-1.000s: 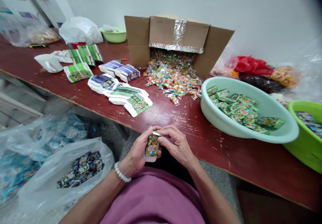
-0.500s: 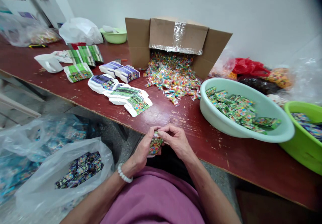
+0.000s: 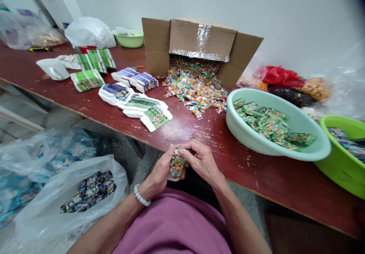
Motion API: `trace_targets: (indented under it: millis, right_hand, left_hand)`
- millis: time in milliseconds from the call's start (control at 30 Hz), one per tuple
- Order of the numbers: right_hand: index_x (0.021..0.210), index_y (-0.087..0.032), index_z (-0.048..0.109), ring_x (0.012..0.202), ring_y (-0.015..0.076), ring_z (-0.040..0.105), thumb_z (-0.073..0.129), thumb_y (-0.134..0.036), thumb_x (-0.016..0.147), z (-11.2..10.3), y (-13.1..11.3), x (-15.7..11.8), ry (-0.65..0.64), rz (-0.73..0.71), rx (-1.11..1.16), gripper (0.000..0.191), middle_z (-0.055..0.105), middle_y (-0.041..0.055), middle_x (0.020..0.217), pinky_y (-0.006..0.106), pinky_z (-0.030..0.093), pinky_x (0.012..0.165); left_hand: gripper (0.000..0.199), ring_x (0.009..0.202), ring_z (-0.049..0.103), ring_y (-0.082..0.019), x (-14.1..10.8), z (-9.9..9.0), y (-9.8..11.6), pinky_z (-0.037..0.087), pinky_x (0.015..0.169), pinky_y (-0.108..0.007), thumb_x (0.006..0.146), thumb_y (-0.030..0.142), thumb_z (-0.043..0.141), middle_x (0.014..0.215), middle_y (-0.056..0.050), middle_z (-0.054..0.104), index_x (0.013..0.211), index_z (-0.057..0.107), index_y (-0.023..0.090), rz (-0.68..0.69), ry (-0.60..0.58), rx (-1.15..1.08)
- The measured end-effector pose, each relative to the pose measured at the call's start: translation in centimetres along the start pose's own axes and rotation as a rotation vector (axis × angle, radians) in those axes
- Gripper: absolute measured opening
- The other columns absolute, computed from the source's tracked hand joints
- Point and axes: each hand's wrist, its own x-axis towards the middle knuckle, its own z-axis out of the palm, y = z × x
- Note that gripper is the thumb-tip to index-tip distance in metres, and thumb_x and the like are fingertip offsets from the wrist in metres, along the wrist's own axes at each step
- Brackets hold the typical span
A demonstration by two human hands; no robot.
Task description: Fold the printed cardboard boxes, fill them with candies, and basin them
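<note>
A small green printed box [image 3: 176, 165] is held upright over my lap, just off the front edge of the table. My left hand [image 3: 162, 170] is wrapped round its left side. The thumb and fingers of my right hand [image 3: 201, 161] pinch its top end, where a bit of white flap shows. Beyond my hands lies a fanned row of flat green and purple cartons [image 3: 156, 118]. Wrapped candies [image 3: 199, 90] spill out of a cardboard box [image 3: 202, 37] that lies on its side at the back.
A pale green basin [image 3: 322, 143] of filled green boxes stands at the right, beside a lime green tub [image 3: 336, 176]. A white cup [image 3: 53, 69] is at the left. Plastic bags [image 3: 37, 216] with small packs lie below the table's left edge.
The green box shows more of its front between my hands, and my right hand's fingers have shifted slightly at its top. The view has moved a little.
</note>
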Motion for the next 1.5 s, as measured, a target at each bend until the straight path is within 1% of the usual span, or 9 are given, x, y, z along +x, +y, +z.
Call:
trace_targets:
  millis: [200, 333, 433, 500, 700, 933, 1067, 1200, 1500]
  right_hand:
    - [0.081, -0.019, 0.070, 0.057, 0.0141, 0.060, 0.065, -0.046, 0.089, 0.8, -0.1, 0.3, 0.020, 0.195, 0.272, 0.029, 0.071, 0.0027, 0.077, 0.024, 0.048, 0.048]
    - [0.078, -0.018, 0.071, 0.056, 0.0120, 0.056, 0.072, -0.048, 0.082, 0.9, 0.0, 0.3, 0.111, 0.216, 0.274, 0.030, 0.068, 0.0015, 0.071, 0.023, 0.044, 0.050]
    - [0.073, -0.017, 0.067, 0.045, 0.0089, 0.048, 0.077, -0.051, 0.077, 0.8, 0.5, 0.4, 0.062, 0.348, 0.461, 0.035, 0.062, -0.0021, 0.058, 0.021, 0.037, 0.044]
    - [0.071, -0.017, 0.066, 0.045, 0.0081, 0.048, 0.079, -0.051, 0.074, 0.8, 0.9, 0.4, 0.025, 0.395, 0.557, 0.036, 0.062, -0.0024, 0.058, 0.021, 0.036, 0.044]
    - [0.070, -0.016, 0.068, 0.042, 0.0064, 0.046, 0.081, -0.051, 0.071, 0.7, 1.1, 0.9, 0.036, 0.407, 0.585, 0.037, 0.061, -0.0034, 0.054, 0.019, 0.034, 0.041]
    - [0.068, -0.015, 0.068, 0.041, 0.0062, 0.046, 0.088, -0.051, 0.058, -0.2, 1.0, 1.9, -0.112, 0.562, 0.697, 0.042, 0.060, -0.0037, 0.054, 0.019, 0.035, 0.041]
    - [0.076, -0.016, 0.072, 0.053, 0.0076, 0.053, 0.084, -0.050, 0.067, -0.6, 0.6, 1.4, -0.154, 0.468, 0.663, 0.037, 0.066, -0.0018, 0.066, 0.020, 0.042, 0.052]
    - [0.077, -0.017, 0.073, 0.066, 0.0122, 0.061, 0.085, -0.047, 0.067, -0.6, 0.2, 0.7, -0.079, 0.444, 0.622, 0.033, 0.070, 0.0001, 0.074, 0.023, 0.047, 0.061]
    - [0.069, -0.016, 0.069, 0.048, 0.0072, 0.050, 0.084, -0.050, 0.065, 0.0, 0.8, 1.1, -0.099, 0.471, 0.608, 0.038, 0.063, -0.0030, 0.061, 0.021, 0.039, 0.049]
  left_hand:
    - [0.061, 0.059, 0.062, -0.012, 0.0, 0.1, -0.1, 0.051, 0.055, -0.022, 0.091, 0.067, 0.050, 0.085, -0.007, 0.071, 0.119, 0.067, 0.015, 0.171, 0.037, 0.132]
    - [0.064, 0.046, 0.059, -0.013, 0.1, 0.5, 0.3, 0.048, 0.043, -0.023, 0.089, 0.071, 0.048, 0.067, -0.005, 0.066, 0.103, 0.070, 0.012, -0.023, 0.079, -0.004]
    - [0.062, 0.043, 0.060, -0.014, 0.2, 0.4, 0.5, 0.048, 0.040, -0.024, 0.086, 0.072, 0.050, 0.068, -0.005, 0.066, 0.088, 0.069, 0.012, -0.161, 0.060, -0.089]
    - [0.059, 0.044, 0.062, -0.014, 0.3, 0.2, 0.4, 0.048, 0.040, -0.023, 0.085, 0.070, 0.054, 0.071, -0.006, 0.068, 0.085, 0.068, 0.013, -0.154, 0.062, -0.086]
    - [0.055, 0.048, 0.063, -0.014, 0.2, -0.3, 0.0, 0.050, 0.043, -0.022, 0.086, 0.066, 0.057, 0.075, -0.006, 0.070, 0.098, 0.068, 0.014, -0.033, 0.043, -0.032]
    - [0.065, 0.055, 0.064, -0.016, 0.3, -0.5, 0.6, 0.053, 0.048, -0.025, 0.084, 0.061, 0.062, 0.081, -0.007, 0.072, 0.131, 0.060, 0.016, 0.050, -0.032, 0.027]
    - [0.063, 0.068, 0.067, -0.019, 0.6, -0.8, 0.6, 0.055, 0.052, -0.027, 0.084, 0.056, 0.066, 0.099, -0.011, 0.073, 0.132, 0.062, 0.016, 0.096, -0.005, 0.058]
    - [0.057, 0.082, 0.069, -0.023, 0.6, -0.9, 0.5, 0.056, 0.056, -0.027, 0.084, 0.051, 0.068, 0.109, -0.012, 0.072, 0.130, 0.064, 0.018, 0.105, 0.008, 0.060]
    - [0.059, 0.069, 0.066, -0.020, 0.5, -0.8, 0.4, 0.055, 0.053, -0.027, 0.079, 0.050, 0.071, 0.087, -0.007, 0.071, 0.126, 0.062, 0.016, 0.062, -0.025, 0.033]
